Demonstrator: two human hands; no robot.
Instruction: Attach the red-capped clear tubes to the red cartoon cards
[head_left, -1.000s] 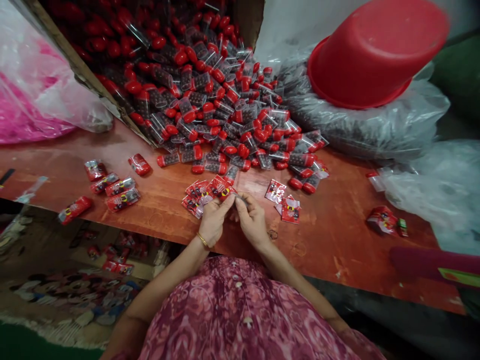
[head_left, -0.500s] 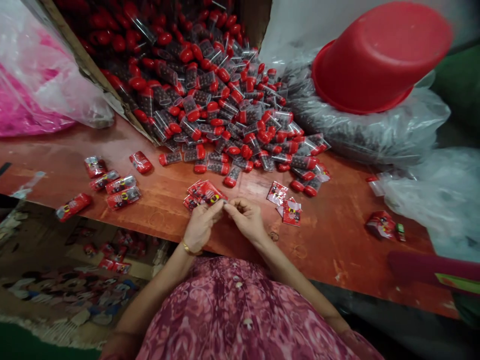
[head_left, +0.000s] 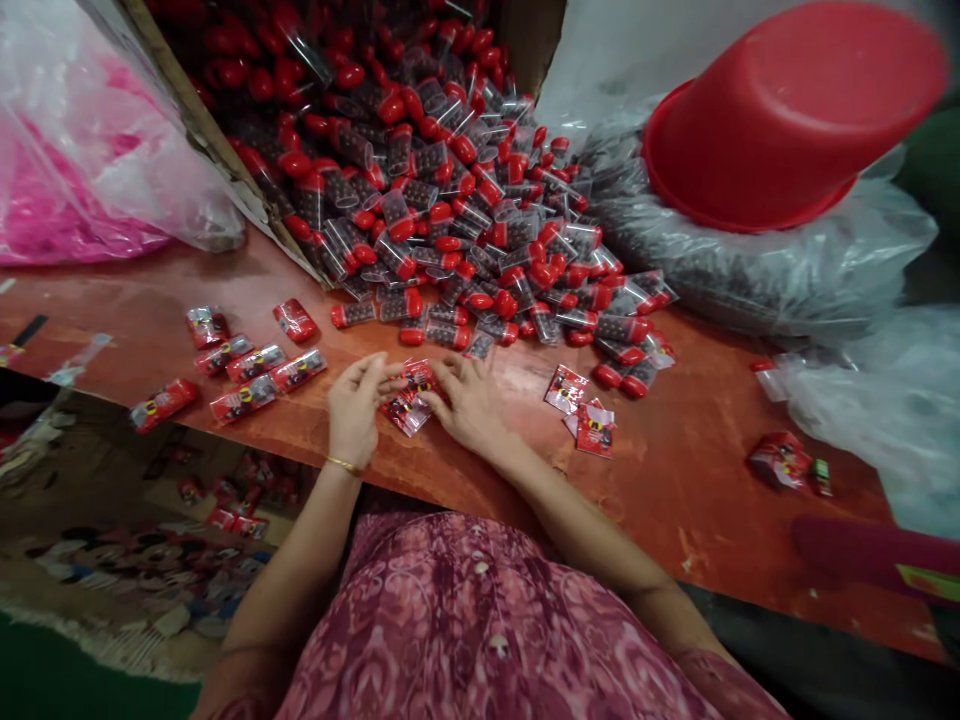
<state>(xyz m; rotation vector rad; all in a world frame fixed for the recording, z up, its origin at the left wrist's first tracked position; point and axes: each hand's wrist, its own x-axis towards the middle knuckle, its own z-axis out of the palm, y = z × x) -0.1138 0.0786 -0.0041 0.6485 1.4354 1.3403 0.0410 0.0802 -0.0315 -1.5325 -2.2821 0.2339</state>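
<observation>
Between my hands lies a small pile of flat red printed sleeves (head_left: 409,408) on the table. My left hand (head_left: 355,412) is at the pile's left side, fingers apart, with nothing seen in it. My right hand (head_left: 471,405) reaches over the pile's right side, thumb and fingers apart and touching or close to the top sleeve. A red wrapped tube (head_left: 298,370) lies left of my left hand, beside several more wrapped tubes (head_left: 244,400). Just beyond my hands spreads a heap of clear tubes with red caps (head_left: 450,230). More flat sleeves (head_left: 594,428) lie to the right.
A cardboard box (head_left: 217,170) lies tipped at the back, spilling the tubes. A red tub (head_left: 780,120) sits upside down on a clear bag (head_left: 757,275). Pink plastic bags (head_left: 82,180) stand at left. Below the table's front edge, another box (head_left: 262,540) holds red pieces.
My hands have parted from their pinch and moved over the sleeve pile. Another wrapped tube now lies with the group at left. The view has shifted slightly.
</observation>
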